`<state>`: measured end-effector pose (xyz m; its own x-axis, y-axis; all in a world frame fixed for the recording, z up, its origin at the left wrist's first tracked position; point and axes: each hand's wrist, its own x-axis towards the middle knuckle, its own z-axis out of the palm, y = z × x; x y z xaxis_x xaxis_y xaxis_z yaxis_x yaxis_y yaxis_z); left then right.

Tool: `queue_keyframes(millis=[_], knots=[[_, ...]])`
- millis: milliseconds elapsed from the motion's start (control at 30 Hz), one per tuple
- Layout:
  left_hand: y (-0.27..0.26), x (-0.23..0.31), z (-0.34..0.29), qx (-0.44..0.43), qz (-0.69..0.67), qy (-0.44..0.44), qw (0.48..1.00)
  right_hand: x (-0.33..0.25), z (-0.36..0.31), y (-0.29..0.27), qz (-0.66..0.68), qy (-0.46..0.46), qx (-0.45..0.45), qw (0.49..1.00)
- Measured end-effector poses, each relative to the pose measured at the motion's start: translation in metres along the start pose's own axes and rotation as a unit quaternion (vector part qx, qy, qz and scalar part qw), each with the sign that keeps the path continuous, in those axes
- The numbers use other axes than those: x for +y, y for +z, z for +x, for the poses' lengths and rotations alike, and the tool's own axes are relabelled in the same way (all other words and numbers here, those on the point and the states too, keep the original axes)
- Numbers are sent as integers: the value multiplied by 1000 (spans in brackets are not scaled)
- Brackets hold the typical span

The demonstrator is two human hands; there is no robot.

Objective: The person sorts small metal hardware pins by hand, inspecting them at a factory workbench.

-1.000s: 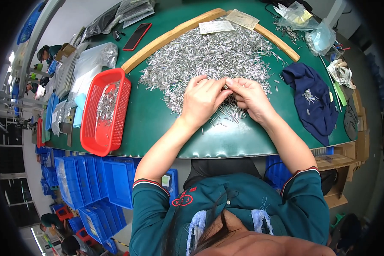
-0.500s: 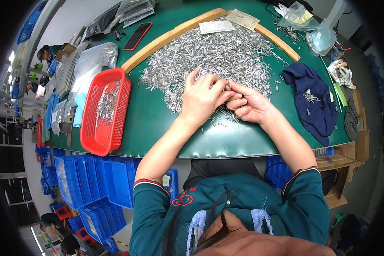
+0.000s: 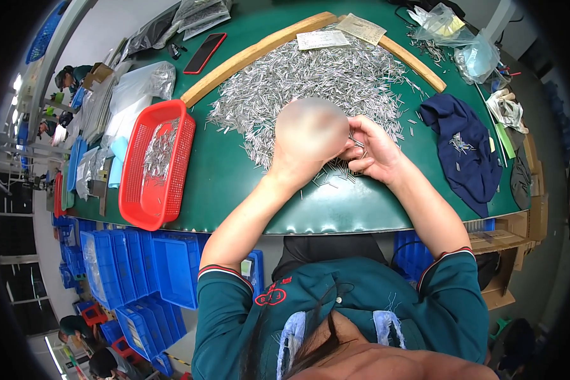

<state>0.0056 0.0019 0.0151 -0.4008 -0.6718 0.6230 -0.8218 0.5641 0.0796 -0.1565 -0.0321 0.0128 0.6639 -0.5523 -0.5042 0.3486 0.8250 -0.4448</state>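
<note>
A broad heap of short, thin metal pins (image 3: pixel 297 73) is spread over the green table (image 3: pixel 342 209). My left hand (image 3: pixel 307 139) is over the near part of this heap, and a round blur covers its fingers. Against it, on the right, is my right hand (image 3: pixel 380 155), its fingers curled and its thumb side touching the left hand. Whatever lies between the right fingertips is hidden or too small to name. Several loose pins lie on the table just below both hands.
Wooden strips (image 3: pixel 253 57) border the heap at the back, with paper slips (image 3: pixel 322 40) on top. A red basket (image 3: pixel 147 212) with some pins stands left. Dark blue cloth (image 3: pixel 472 171) holding pins lies right. A phone (image 3: pixel 204 54) rests back left; blue bins (image 3: pixel 177 266) are below the table.
My hands stay close together over the heap, and the right fingers have shifted slightly. A blur now covers the left fingers, which earlier met the right fingertips in a pinch.
</note>
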Motion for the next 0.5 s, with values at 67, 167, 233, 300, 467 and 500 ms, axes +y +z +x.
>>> queue_keyframes(millis=[67, 167, 233, 300, 467, 500], knots=[[-1, 1, 1, 8, -20, 0, 1000, 1, 1, 1, -16, -22, 1, 1000], [-1, -8, 2, 30, -53, -30, 998, -1, 7, -9, 16, -32, -53, 998], [-5, -21, 3, 12, -87, -85, 993, -6, 10, -21, 65, -20, -107, 992], [-12, -30, 2, -88, -35, -98, 991, -11, 9, -30, 164, -89, -140, 972], [-21, -51, -14, -269, -32, -121, 955, -16, 6, -24, 205, -105, -77, 970], [-23, -53, -13, -291, -49, -129, 947, -15, 7, -25, 205, -105, -76, 970]])
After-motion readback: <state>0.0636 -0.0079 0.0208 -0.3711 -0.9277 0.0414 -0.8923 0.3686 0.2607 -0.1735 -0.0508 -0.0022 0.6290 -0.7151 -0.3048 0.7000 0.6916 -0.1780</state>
